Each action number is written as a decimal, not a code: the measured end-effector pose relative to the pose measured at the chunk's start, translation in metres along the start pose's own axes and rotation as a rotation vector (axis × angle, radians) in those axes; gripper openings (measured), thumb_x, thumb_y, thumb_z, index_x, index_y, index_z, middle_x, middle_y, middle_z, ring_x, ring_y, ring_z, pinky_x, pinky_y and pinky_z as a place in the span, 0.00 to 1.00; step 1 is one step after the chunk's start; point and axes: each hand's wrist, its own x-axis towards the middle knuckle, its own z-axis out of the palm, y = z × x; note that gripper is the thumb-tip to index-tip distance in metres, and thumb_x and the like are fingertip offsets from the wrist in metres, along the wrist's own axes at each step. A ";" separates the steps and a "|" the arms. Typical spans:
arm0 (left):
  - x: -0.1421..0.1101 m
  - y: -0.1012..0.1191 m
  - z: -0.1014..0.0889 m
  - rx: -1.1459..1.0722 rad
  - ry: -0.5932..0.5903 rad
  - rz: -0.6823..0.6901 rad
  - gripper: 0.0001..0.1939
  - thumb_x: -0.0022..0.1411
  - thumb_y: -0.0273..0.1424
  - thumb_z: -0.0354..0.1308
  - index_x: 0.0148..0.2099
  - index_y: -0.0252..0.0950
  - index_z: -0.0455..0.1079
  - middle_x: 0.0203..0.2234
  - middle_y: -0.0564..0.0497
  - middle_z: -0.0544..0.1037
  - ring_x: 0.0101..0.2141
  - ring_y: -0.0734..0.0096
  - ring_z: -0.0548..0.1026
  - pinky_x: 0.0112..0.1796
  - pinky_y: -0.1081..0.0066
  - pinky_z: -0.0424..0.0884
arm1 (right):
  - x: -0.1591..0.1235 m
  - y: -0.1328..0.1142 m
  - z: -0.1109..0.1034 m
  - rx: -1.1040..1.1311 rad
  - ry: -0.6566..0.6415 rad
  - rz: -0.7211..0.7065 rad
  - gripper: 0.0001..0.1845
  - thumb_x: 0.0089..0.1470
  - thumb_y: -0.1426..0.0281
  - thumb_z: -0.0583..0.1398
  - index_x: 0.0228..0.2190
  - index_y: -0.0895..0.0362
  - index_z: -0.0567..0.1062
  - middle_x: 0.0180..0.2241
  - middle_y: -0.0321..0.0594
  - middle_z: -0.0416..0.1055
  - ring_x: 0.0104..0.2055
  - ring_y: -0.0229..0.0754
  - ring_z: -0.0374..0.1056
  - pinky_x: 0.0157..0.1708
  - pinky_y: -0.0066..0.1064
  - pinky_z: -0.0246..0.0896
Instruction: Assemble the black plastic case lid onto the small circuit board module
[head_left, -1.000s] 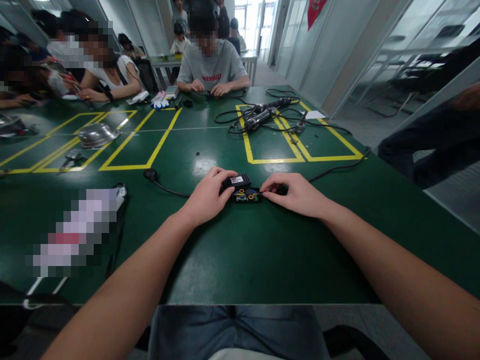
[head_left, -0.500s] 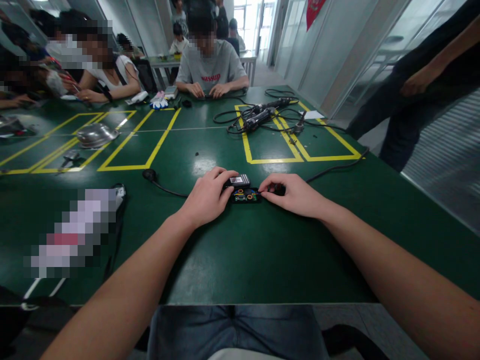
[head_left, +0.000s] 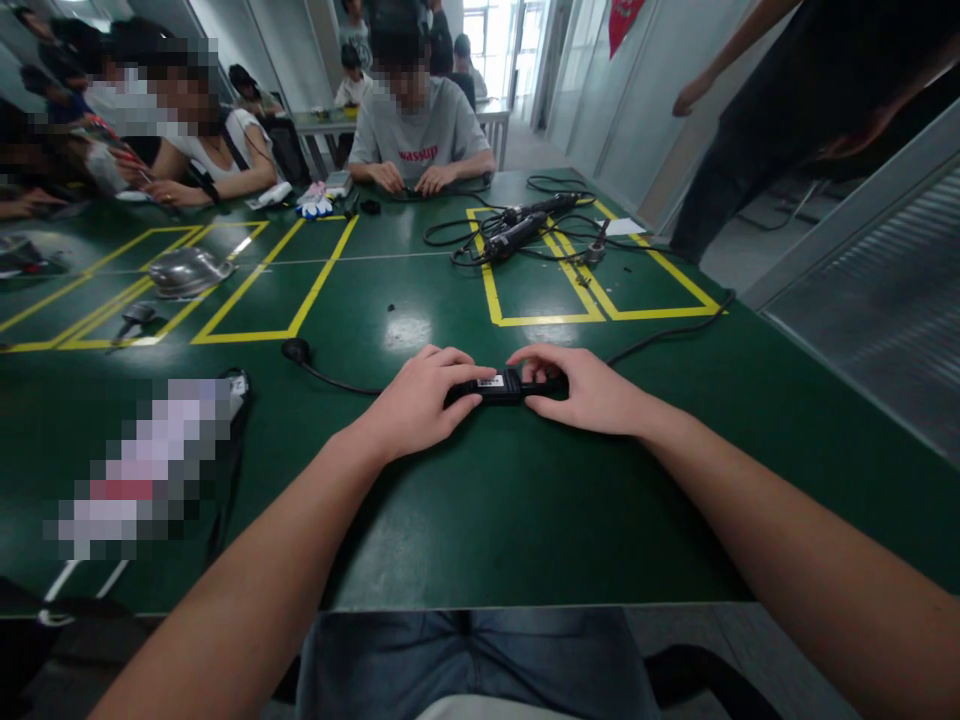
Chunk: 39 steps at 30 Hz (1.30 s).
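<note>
A small black in-line cable box (head_left: 496, 386) with a white label lies on the green table in front of me, its cover seated over the inside. My left hand (head_left: 427, 397) is closed on its left end, thumb along the near side and fingers over the top. At the right end, my right hand (head_left: 574, 388) pinches the box where the cable comes out, its other fingers curled and partly hidden. A black cable (head_left: 337, 383) runs left from the box to a round black plug (head_left: 296, 350). Another stretch of cable (head_left: 667, 327) leads off to the right.
Yellow tape (head_left: 551, 321) marks rectangles on the table (head_left: 480, 520). Beyond lie black cylindrical tools with cables (head_left: 517, 235) and a metal bowl (head_left: 187, 272). A blurred-out pale item (head_left: 154, 450) is at left. A co-worker (head_left: 420, 130) sits opposite; another person (head_left: 757, 150) stands at right.
The labelled cover has come down onto the box, hiding the wires and circuit parts that showed before. My right fingers have shifted from the wires to the box's end. The standing person has moved.
</note>
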 end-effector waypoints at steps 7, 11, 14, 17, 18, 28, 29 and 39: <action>-0.001 0.000 0.002 0.019 0.019 0.033 0.20 0.79 0.33 0.61 0.68 0.42 0.81 0.57 0.42 0.84 0.57 0.51 0.79 0.63 0.48 0.75 | 0.002 0.001 0.000 -0.032 0.018 0.005 0.18 0.59 0.60 0.71 0.49 0.53 0.87 0.38 0.41 0.83 0.39 0.49 0.77 0.45 0.42 0.73; 0.000 -0.001 0.003 0.065 0.025 0.060 0.20 0.80 0.32 0.61 0.68 0.41 0.81 0.56 0.41 0.84 0.56 0.52 0.79 0.61 0.48 0.76 | 0.003 0.009 0.000 -0.022 0.027 -0.011 0.20 0.58 0.58 0.73 0.49 0.53 0.89 0.39 0.42 0.85 0.40 0.50 0.78 0.45 0.42 0.75; -0.001 -0.002 0.004 0.078 0.029 0.072 0.20 0.81 0.32 0.60 0.69 0.40 0.81 0.57 0.40 0.83 0.56 0.51 0.79 0.61 0.47 0.76 | 0.003 0.011 0.000 -0.046 0.034 -0.040 0.19 0.59 0.58 0.73 0.49 0.53 0.90 0.41 0.44 0.86 0.42 0.51 0.79 0.47 0.43 0.75; -0.001 -0.002 0.004 0.080 0.032 0.078 0.20 0.81 0.32 0.59 0.69 0.40 0.81 0.57 0.39 0.83 0.56 0.51 0.79 0.61 0.47 0.77 | 0.003 0.012 0.000 -0.086 0.045 -0.066 0.17 0.59 0.60 0.74 0.49 0.52 0.90 0.42 0.44 0.87 0.43 0.51 0.80 0.49 0.44 0.75; -0.001 -0.002 0.004 0.081 0.032 0.079 0.20 0.81 0.31 0.59 0.69 0.40 0.81 0.57 0.39 0.83 0.56 0.51 0.79 0.61 0.46 0.77 | 0.003 0.012 -0.001 -0.099 0.047 -0.071 0.17 0.60 0.60 0.74 0.49 0.52 0.90 0.43 0.44 0.87 0.43 0.52 0.80 0.49 0.45 0.75; 0.000 -0.001 0.001 0.117 -0.007 0.053 0.21 0.79 0.31 0.62 0.69 0.41 0.81 0.58 0.40 0.83 0.56 0.49 0.80 0.62 0.45 0.77 | 0.000 0.007 0.004 -0.281 0.034 -0.108 0.25 0.58 0.63 0.76 0.56 0.53 0.85 0.50 0.48 0.86 0.51 0.58 0.81 0.54 0.50 0.76; 0.000 -0.001 0.001 0.113 -0.012 0.053 0.22 0.78 0.31 0.63 0.70 0.41 0.81 0.59 0.41 0.84 0.56 0.49 0.80 0.62 0.46 0.77 | 0.000 0.007 0.005 -0.279 0.034 -0.116 0.28 0.58 0.64 0.76 0.58 0.53 0.84 0.52 0.48 0.86 0.52 0.58 0.81 0.55 0.50 0.76; 0.004 -0.006 0.003 0.014 -0.019 0.010 0.21 0.83 0.34 0.57 0.71 0.39 0.78 0.61 0.42 0.87 0.59 0.52 0.83 0.64 0.48 0.78 | 0.000 0.010 0.010 -0.297 0.092 -0.234 0.22 0.66 0.66 0.71 0.59 0.53 0.85 0.53 0.50 0.85 0.53 0.58 0.82 0.58 0.51 0.80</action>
